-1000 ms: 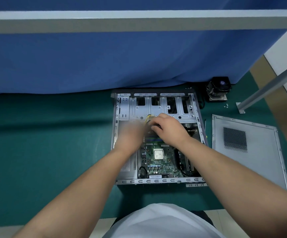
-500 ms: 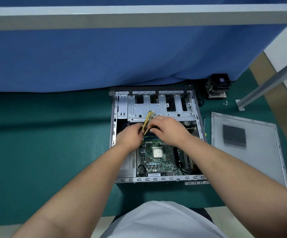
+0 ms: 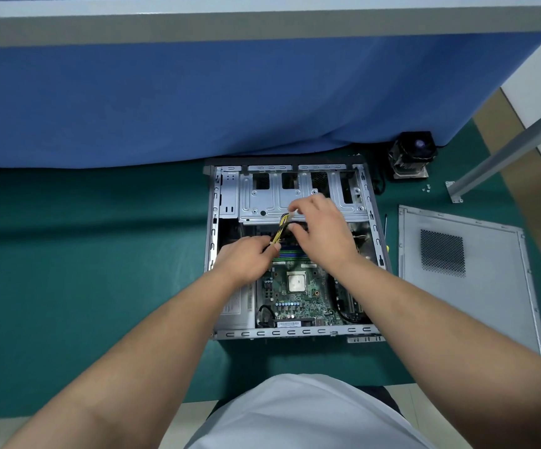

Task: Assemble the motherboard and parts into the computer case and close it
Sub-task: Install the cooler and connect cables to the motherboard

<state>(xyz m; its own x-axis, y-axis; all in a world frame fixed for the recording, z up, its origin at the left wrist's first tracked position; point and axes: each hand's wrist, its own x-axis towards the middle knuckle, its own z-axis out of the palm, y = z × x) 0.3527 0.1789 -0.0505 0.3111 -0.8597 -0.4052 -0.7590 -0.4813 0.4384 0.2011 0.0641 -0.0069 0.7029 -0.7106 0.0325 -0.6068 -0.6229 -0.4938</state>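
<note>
Nearest you, inside the open grey steel computer case (image 3: 212, 241) lying on its side, the green motherboard (image 3: 298, 299) with its square silver processor (image 3: 296, 282) sits flat on the case floor, its near edge against the case's perforated near wall.

Just beyond the processor, your left hand (image 3: 246, 259) has its fingers curled round the lower run of the yellow-and-black power cable bundle (image 3: 280, 231), pinching it near the blue memory slots (image 3: 287, 253). Your right hand (image 3: 322, 231) reaches further in and grips the pale plastic connector (image 3: 292, 214) at the bundle's far end between thumb and fingertips, lifted over the edge of the silver drive cage (image 3: 262, 197) at the far side of the case.

You appear to be routing this plug toward its socket. I cannot tell which socket it belongs to; your hands hide that part of the board. Keep the left hand feeding slack so the wires do not drag across the board, turn the connector until its latch side matches the socket, then press straight down rather than at an angle.

To the right of the case lies the grey side panel with a mesh vent (image 3: 463, 280), well clear for closing later. Beyond the case's far right corner stands the black finned cooler with fan (image 3: 411, 153), still to be mounted on the processor.
</note>
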